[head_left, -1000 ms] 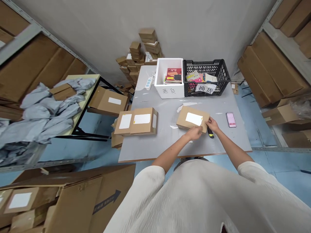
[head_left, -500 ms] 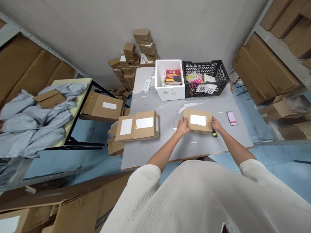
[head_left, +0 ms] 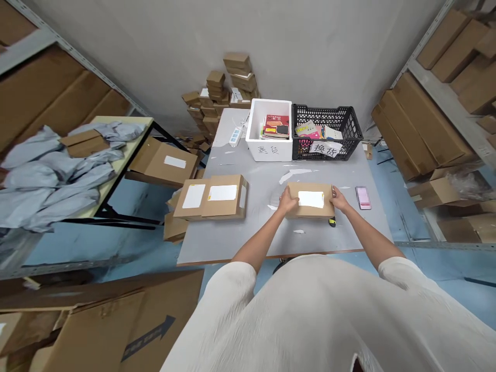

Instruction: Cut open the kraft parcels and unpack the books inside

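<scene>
A small brown cardboard box with a white label lies on the grey table, held at both ends. My left hand grips its left end, thumb on top near the label. At the right end, my right hand is closed on the box edge. A black and yellow tool pokes out by the box's lower right corner. Further left on the table, two labelled cardboard boxes sit side by side, touching.
Behind stand a white foam bin and a black crate holding books. A pink phone lies at the right, a power strip at the back left. Grey parcels cover the side table; cartons fill the shelves.
The view has shifted a little. My left thumb now rests on top of the box, and my right hand has moved slightly along its right end.
</scene>
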`<control>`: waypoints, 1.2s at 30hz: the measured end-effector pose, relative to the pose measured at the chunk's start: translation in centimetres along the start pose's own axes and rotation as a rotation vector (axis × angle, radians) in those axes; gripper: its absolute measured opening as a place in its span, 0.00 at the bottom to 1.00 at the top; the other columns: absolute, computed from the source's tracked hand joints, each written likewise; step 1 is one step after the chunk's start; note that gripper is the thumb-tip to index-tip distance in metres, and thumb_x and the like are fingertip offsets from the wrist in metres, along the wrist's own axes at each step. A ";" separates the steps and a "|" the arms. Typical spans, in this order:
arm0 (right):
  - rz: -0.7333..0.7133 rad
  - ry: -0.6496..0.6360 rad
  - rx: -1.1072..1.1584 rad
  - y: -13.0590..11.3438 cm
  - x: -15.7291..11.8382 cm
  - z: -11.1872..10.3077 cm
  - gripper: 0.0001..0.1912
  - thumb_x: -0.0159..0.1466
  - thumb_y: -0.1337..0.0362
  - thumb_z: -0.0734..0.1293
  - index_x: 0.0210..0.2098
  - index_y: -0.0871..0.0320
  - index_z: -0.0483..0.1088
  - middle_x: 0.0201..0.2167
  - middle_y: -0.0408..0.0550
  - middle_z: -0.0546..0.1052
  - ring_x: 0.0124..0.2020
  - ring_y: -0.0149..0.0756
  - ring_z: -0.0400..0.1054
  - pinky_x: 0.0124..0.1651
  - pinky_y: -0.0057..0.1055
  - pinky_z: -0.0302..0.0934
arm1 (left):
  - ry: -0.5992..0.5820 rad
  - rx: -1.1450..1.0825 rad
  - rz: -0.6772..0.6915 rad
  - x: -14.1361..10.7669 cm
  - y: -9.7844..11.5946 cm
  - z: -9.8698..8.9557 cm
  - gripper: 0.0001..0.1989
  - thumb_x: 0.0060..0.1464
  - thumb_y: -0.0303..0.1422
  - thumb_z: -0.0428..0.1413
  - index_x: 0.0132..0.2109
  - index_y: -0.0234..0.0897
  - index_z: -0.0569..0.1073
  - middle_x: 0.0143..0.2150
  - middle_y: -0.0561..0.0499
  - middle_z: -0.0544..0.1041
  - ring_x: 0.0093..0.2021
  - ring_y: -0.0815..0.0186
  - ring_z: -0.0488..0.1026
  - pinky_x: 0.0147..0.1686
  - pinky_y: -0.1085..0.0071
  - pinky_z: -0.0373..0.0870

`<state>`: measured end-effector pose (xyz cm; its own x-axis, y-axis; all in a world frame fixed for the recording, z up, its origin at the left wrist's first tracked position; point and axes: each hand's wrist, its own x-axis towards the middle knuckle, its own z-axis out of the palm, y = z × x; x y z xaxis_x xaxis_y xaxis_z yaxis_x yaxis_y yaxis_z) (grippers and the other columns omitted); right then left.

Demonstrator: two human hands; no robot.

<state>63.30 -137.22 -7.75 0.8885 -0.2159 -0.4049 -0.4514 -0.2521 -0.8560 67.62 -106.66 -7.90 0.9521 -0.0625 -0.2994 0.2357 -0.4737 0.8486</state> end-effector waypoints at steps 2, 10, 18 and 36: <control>-0.005 -0.053 0.033 -0.4 0.3 0.3 0.61 0.53 0.66 0.74 0.83 0.52 0.52 0.78 0.61 0.67 0.68 0.56 0.74 0.72 0.55 0.69 | 0.047 0.008 -0.054 0.0 0.1 -0.5 0.51 0.49 0.33 0.68 0.79 0.44 0.61 0.73 0.37 0.72 0.75 0.39 0.67 0.74 0.47 0.64; -0.142 -0.026 0.183 -1.5 1.3 1.3 0.56 0.58 0.49 0.77 0.81 0.47 0.57 0.77 0.58 0.67 0.72 0.58 0.68 0.73 0.56 0.65 | 0.150 -0.034 0.002 -0.9 0.6 -3.3 0.53 0.56 0.35 0.67 0.82 0.45 0.52 0.74 0.37 0.66 0.75 0.45 0.67 0.75 0.52 0.64; -0.111 0.041 0.046 0.8 0.1 1.1 0.38 0.64 0.32 0.67 0.62 0.50 0.76 0.58 0.55 0.79 0.55 0.49 0.74 0.59 0.50 0.75 | 0.107 -0.016 -0.066 -2.7 -1.7 -3.8 0.40 0.71 0.57 0.54 0.80 0.47 0.57 0.75 0.36 0.65 0.72 0.44 0.70 0.73 0.50 0.66; -0.150 0.019 -0.001 1.2 -2.4 2.4 0.54 0.54 0.60 0.75 0.78 0.51 0.60 0.67 0.58 0.75 0.61 0.52 0.75 0.71 0.53 0.68 | 0.060 0.036 -0.013 -2.1 -3.1 -2.0 0.48 0.52 0.29 0.66 0.79 0.41 0.61 0.73 0.35 0.72 0.77 0.39 0.65 0.77 0.44 0.60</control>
<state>60.85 -134.71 -8.56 0.9442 -0.1934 -0.2665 -0.3138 -0.2841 -0.9060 65.24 -103.31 -8.99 0.9592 -0.0034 -0.2826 0.2422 -0.5054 0.8282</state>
